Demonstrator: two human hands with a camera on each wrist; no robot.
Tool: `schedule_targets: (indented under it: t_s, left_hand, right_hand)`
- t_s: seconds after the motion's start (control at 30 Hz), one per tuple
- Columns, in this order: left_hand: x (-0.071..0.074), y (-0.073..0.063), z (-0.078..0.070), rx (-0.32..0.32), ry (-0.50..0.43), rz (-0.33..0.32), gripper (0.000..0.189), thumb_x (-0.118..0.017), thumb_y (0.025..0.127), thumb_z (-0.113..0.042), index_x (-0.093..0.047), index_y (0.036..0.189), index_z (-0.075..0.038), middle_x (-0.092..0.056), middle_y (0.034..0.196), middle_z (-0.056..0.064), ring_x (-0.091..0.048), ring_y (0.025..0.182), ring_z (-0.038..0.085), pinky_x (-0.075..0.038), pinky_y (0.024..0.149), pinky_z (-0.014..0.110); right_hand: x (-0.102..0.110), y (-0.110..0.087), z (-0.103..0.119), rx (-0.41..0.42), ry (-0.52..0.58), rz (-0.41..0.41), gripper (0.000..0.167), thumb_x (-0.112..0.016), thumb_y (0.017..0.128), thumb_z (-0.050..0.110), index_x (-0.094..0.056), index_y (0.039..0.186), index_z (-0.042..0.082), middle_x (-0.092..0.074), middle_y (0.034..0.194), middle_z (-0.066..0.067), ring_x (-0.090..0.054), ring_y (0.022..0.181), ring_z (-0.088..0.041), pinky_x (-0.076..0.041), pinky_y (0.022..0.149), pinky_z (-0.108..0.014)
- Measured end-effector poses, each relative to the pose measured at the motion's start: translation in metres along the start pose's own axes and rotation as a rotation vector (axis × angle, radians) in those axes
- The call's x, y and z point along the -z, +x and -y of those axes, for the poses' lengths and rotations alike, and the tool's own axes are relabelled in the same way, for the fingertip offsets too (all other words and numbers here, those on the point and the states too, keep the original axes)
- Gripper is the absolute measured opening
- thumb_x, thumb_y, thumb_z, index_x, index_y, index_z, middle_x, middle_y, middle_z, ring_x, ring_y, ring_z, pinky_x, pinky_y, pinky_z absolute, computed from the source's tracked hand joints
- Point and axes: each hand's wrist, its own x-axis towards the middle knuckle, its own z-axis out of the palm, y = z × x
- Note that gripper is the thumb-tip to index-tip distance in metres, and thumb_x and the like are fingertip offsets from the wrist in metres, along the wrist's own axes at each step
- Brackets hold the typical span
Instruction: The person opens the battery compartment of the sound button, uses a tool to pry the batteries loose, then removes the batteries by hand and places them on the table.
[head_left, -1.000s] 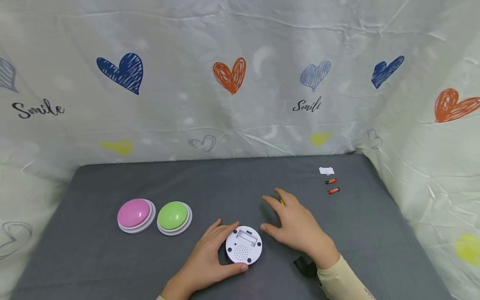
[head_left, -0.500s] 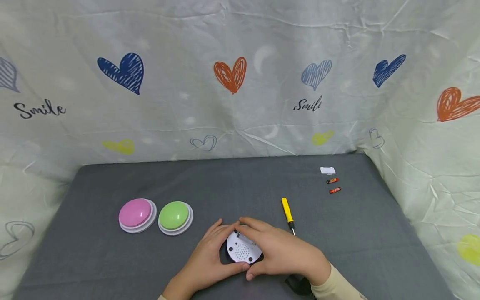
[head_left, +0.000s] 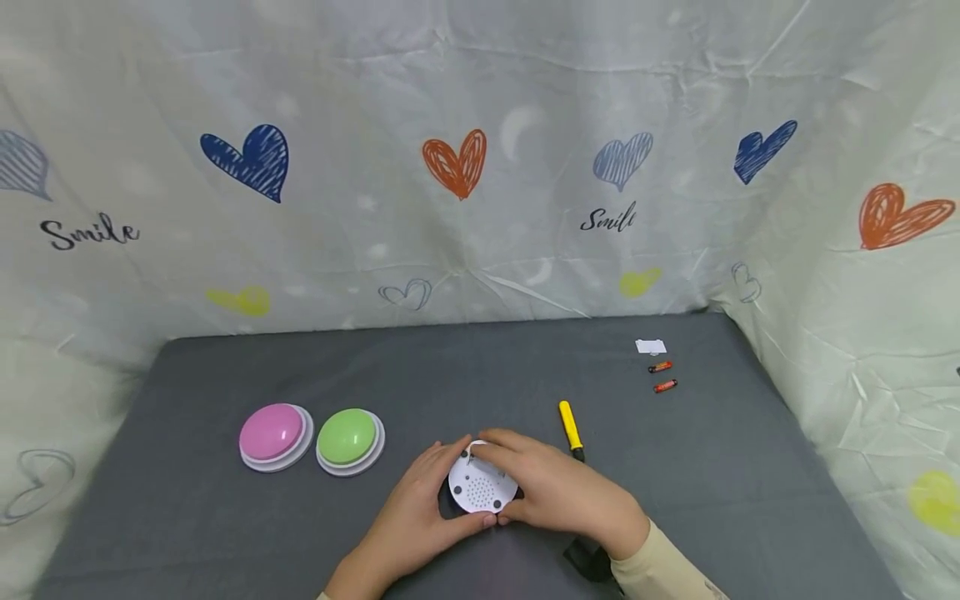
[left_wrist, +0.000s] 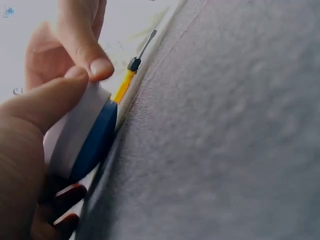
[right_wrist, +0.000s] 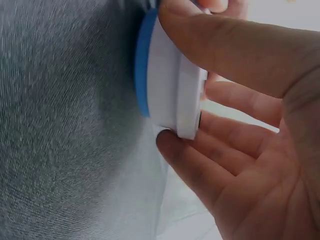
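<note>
The round white plastic button with a blue dome (head_left: 480,492) sits between my two hands near the middle of the bench (head_left: 225,533), its flat underside with black feet and speaker holes facing up and the dome facing down; whether the dome touches the cloth I can't tell. The fingers of my left hand (head_left: 416,510) are clamped round its left side, thumb on the near rim, forefinger at the far one. The fingers of my right hand (head_left: 564,493) grip it from the right, thumb at the near rim beside my left thumb, forefinger reaching over the far part of the underside. A yellow-handled screwdriver with a black collar (head_left: 570,425) lies just beyond my right hand, its shaft hidden there. Left of me stand a pink-domed round white button (head_left: 272,435) and a green-domed one (head_left: 347,438); far right lie two red-and-black cylindrical batteries (head_left: 660,367) and a small white rectangular plastic piece (head_left: 651,347).
</note>
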Motion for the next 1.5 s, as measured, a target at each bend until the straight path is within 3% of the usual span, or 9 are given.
schedule_targets:
  t_s: [0.17,0.27,0.5,0.77,1.0,1.5]
  left_hand:
    - [0.002,0.017,0.001,-0.034,0.054,-0.01,0.102,-0.095,0.081,-0.056,-0.055,0.16,-0.005,-0.063,0.146,-0.001,-0.061,0.137,0.023,-0.051,0.113,0.053]
    - [0.005,0.029,0.003,-0.032,0.066,0.0,0.102,-0.096,0.081,-0.055,-0.055,0.159,-0.004,-0.063,0.142,-0.003,-0.063,0.132,0.021,-0.055,0.108,0.052]
    - [0.008,0.061,0.003,-0.024,0.114,0.06,0.103,-0.095,0.083,-0.053,-0.051,0.162,-0.003,-0.063,0.146,0.003,-0.063,0.134,0.026,-0.053,0.111,0.053]
    - [0.009,0.09,-0.003,0.047,0.187,0.119,0.101,-0.095,0.085,-0.05,-0.05,0.162,-0.003,-0.063,0.149,0.01,-0.063,0.133,0.033,-0.052,0.11,0.056]
    - [0.007,0.124,-0.006,0.059,0.219,0.182,0.1,-0.091,0.089,-0.05,-0.046,0.164,-0.002,-0.058,0.154,0.015,-0.062,0.134,0.038,-0.051,0.11,0.059]
    - [-0.019,0.19,-0.014,0.031,0.289,0.269,0.101,-0.086,0.093,-0.052,-0.039,0.169,-0.005,-0.051,0.164,0.014,-0.056,0.144,0.034,-0.043,0.119,0.061]
  right_hand:
    - [0.003,0.008,-0.015,-0.003,0.014,0.0,0.08,-0.094,0.087,0.007,-0.056,0.158,0.007,-0.053,0.161,-0.008,-0.053,0.147,-0.02,-0.049,0.116,-0.032]
    - [0.007,0.014,-0.024,-0.004,0.032,-0.002,0.079,-0.092,0.087,0.006,-0.056,0.158,0.007,-0.053,0.161,-0.008,-0.053,0.147,-0.02,-0.049,0.116,-0.033]
    - [0.02,0.025,-0.042,-0.015,0.043,-0.035,0.079,-0.092,0.086,0.003,-0.057,0.157,0.005,-0.054,0.16,-0.009,-0.054,0.147,-0.023,-0.049,0.117,-0.037]
    - [0.033,0.034,-0.059,-0.053,0.084,-0.022,0.077,-0.09,0.087,0.001,-0.059,0.156,0.006,-0.053,0.163,-0.011,-0.051,0.15,-0.026,-0.047,0.119,-0.042]
    - [0.048,0.038,-0.08,-0.091,0.116,-0.04,0.077,-0.091,0.088,0.001,-0.057,0.157,0.004,-0.053,0.163,-0.012,-0.051,0.149,-0.028,-0.048,0.118,-0.046]
    - [0.072,0.025,-0.126,-0.206,0.135,-0.091,0.079,-0.088,0.09,0.0,-0.052,0.161,0.002,-0.045,0.168,-0.018,-0.044,0.155,-0.036,-0.047,0.119,-0.051]
